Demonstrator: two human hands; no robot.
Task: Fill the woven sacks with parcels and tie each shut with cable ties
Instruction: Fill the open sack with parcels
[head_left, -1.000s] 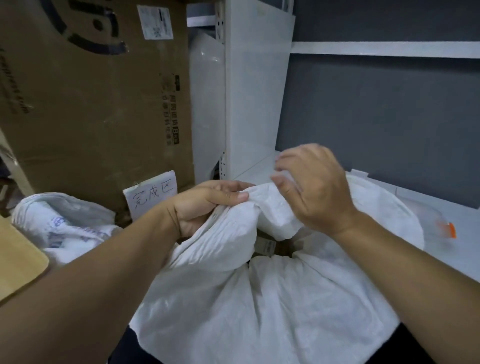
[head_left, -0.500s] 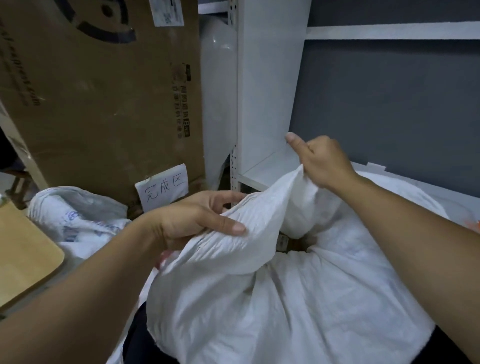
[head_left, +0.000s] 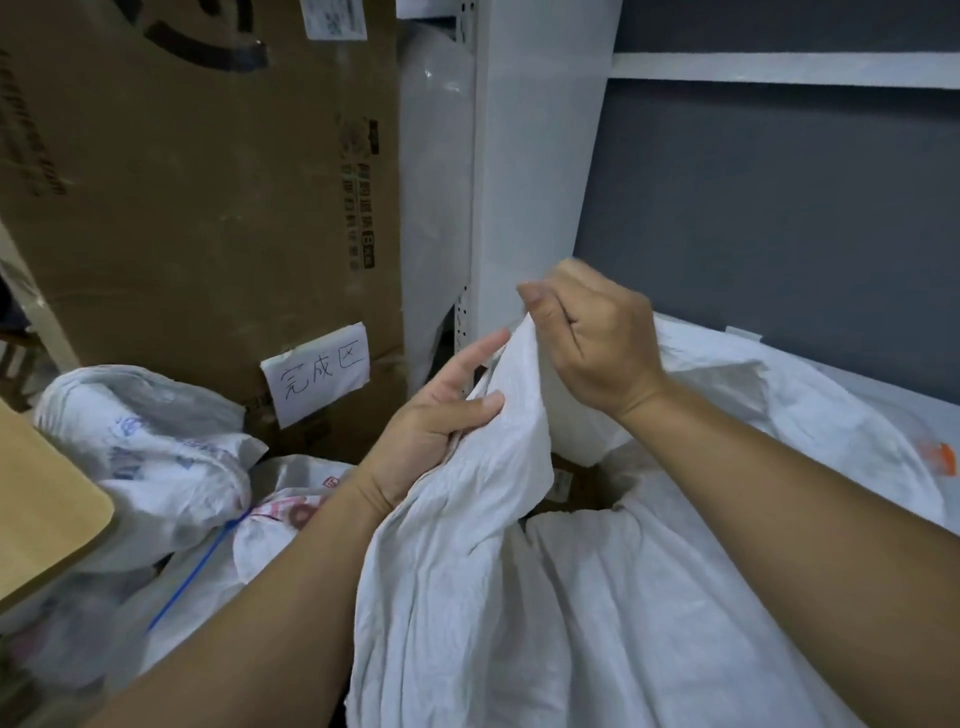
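Nearest to the camera is a white woven sack (head_left: 597, 623), full and wrinkled, which fills the lower middle and right of the view. Both forearms reach over it from the bottom edge. Its mouth is partly gathered; through the gap that stays open, a brown parcel (head_left: 576, 486) with a small label shows inside.

The left hand (head_left: 426, 431) holds a bunched fold of the sack's rim. The thumb presses on the cloth from above and the lower fingers are curled under it, while the index finger points up along the fold. The right hand (head_left: 592, 338) is a little higher and farther. Its fingers are curled tight, and thumb and fingers pinch the top of the same fold, pulling it upward. The two hands are near each other but do not touch.

To the left, lower down, lie other white sacks (head_left: 156, 457) with blue and red print. A blue tie (head_left: 200, 569) runs across one of them. At the left edge is a corner of a wooden board (head_left: 41, 504).

On the right, past the sack, is a white shelf (head_left: 883, 384), with something small and orange (head_left: 940, 460) lying under clear plastic; I cannot tell what it is.

Behind the left sacks stands a big cardboard box (head_left: 182, 208). A paper note (head_left: 319, 376) with handwritten characters is stuck at its lower part. Beside the box rises a white upright panel (head_left: 540, 156), and a grey wall (head_left: 779, 208) is behind the shelf.
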